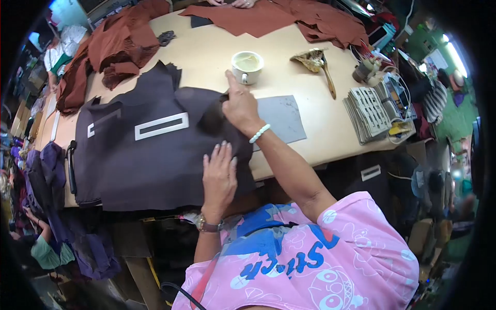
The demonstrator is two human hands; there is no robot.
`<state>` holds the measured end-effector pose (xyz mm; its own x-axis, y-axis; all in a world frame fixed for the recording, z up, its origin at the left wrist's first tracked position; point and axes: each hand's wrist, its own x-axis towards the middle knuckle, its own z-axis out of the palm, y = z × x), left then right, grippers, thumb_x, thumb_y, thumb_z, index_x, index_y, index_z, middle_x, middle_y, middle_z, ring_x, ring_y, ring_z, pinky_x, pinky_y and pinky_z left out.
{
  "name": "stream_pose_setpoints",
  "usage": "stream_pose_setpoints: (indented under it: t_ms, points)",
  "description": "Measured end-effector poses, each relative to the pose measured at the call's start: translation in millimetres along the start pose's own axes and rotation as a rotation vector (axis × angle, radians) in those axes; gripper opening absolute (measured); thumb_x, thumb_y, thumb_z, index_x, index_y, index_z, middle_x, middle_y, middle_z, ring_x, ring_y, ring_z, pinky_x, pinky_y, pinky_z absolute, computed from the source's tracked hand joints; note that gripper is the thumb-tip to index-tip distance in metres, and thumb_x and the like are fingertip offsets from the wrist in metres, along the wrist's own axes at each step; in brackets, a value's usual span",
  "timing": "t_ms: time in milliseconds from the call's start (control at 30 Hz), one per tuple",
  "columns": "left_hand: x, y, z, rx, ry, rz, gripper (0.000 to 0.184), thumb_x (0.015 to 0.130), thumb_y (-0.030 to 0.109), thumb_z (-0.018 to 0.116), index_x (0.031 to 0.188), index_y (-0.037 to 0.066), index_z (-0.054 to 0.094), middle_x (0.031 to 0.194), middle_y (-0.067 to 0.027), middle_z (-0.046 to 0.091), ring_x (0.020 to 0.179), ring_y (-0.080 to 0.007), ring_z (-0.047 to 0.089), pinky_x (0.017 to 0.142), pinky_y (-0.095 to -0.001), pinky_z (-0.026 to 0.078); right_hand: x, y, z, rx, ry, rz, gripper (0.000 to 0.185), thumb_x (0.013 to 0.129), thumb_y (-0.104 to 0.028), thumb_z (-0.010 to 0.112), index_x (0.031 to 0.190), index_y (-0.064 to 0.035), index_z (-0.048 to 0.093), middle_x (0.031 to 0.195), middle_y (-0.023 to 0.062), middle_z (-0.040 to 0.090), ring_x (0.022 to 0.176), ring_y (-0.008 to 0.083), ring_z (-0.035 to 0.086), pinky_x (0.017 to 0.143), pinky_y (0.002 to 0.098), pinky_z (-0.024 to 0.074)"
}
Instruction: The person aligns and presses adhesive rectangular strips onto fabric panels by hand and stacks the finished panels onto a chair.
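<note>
Dark grey-purple leather-like sheets lie spread at the table's near left, with a white rectangular frame piece on top. My left hand rests flat on their right part, fingers stretched out. Over their upper right edge, my right hand is closed, its index finger pointing up toward a white cup of pale paste. Beside its fingers is a dark, blurred thing; I cannot tell what it is. A grey flat sheet lies under and right of my right wrist.
A wooden-handled brush rests against a paste-smeared piece. Stacked cards with white frame shapes stand at the right edge. Rust-brown leather covers the far side, near another person's hands. A black-handled tool lies left.
</note>
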<state>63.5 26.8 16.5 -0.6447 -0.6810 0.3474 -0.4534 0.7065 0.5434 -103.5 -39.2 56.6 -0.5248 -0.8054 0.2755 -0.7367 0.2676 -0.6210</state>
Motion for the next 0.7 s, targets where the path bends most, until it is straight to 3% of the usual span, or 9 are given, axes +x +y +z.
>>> stream_pose_setpoints:
  t_ms: [200, 300, 400, 433, 533, 667, 700]
  points:
    - [5, 57, 32, -0.34, -0.265, 0.234, 0.046, 0.091, 0.022, 0.051, 0.131, -0.001, 0.043, 0.135, -0.0195, 0.042, 0.127, -0.0334, 0.039, 0.104, -0.0481, 0.028, -21, 94, -74, -0.015, -0.007, 0.13, 0.065, 0.072, -0.006, 0.059, 0.133, -0.0017, 0.036, 0.089, 0.0224, 0.063, 0.082, 0.0396, 0.061, 0.074, 0.0438, 0.0483]
    - [13, 57, 25, -0.279, -0.228, 0.275, 0.05, 0.089, 0.023, 0.054, 0.132, 0.0, 0.042, 0.137, -0.0194, 0.04, 0.127, -0.0334, 0.038, 0.105, -0.0478, 0.028, -30, 151, -102, -0.051, 0.059, 0.026, 0.067, 0.073, -0.005, 0.063, 0.134, -0.0003, 0.035, 0.105, 0.0288, 0.058, 0.091, 0.039, 0.061, 0.082, 0.0382, 0.0474]
    - [24, 39, 18, -0.078, -0.148, 0.199, 0.051, 0.09, 0.026, 0.053, 0.132, 0.0, 0.042, 0.135, -0.0204, 0.042, 0.128, -0.034, 0.037, 0.106, -0.0474, 0.026, -32, 182, -130, 0.0, 0.016, 0.039, 0.071, 0.07, -0.006, 0.065, 0.134, -0.0018, 0.035, 0.081, 0.0288, 0.06, 0.076, 0.0414, 0.061, 0.073, 0.0434, 0.0475]
    - [27, 32, 15, -0.003, -0.158, 0.14, 0.052, 0.09, 0.028, 0.052, 0.133, 0.0, 0.041, 0.137, -0.0209, 0.04, 0.128, -0.0353, 0.036, 0.106, -0.0472, 0.025, -29, 196, -132, -0.023, 0.062, -0.065, 0.072, 0.071, -0.006, 0.068, 0.135, -0.001, 0.035, 0.101, 0.031, 0.059, 0.092, 0.0407, 0.06, 0.084, 0.0392, 0.0465]
    - [28, 6, 16, 0.218, -0.169, 0.052, 0.055, 0.092, 0.032, 0.049, 0.135, 0.001, 0.038, 0.141, -0.0203, 0.034, 0.131, -0.0374, 0.029, 0.106, -0.05, 0.024, -22, 216, -143, -0.071, 0.079, -0.106, 0.072, 0.072, -0.011, 0.071, 0.135, -0.0013, 0.035, 0.116, 0.0304, 0.053, 0.106, 0.0398, 0.055, 0.092, 0.0368, 0.0433]
    - [31, -1, 16, 0.289, -0.151, 0.034, 0.055, 0.091, 0.035, 0.05, 0.134, 0.002, 0.039, 0.141, -0.0199, 0.034, 0.132, -0.0372, 0.028, 0.106, -0.0524, 0.023, -10, 230, -154, -0.083, -0.006, -0.03, 0.075, 0.072, -0.015, 0.074, 0.134, -0.0006, 0.035, 0.117, 0.0296, 0.053, 0.111, 0.0387, 0.052, 0.093, 0.0391, 0.0427]
    - [32, 0, 17, 0.291, -0.169, 0.036, 0.055, 0.091, 0.035, 0.05, 0.134, 0.002, 0.04, 0.141, -0.0199, 0.034, 0.132, -0.0373, 0.028, 0.106, -0.0528, 0.023, -8, 227, -156, -0.203, 0.008, -0.053, 0.081, 0.07, -0.017, 0.076, 0.136, -0.0019, 0.032, 0.117, 0.0268, 0.053, 0.106, 0.0396, 0.054, 0.089, 0.0403, 0.0449]
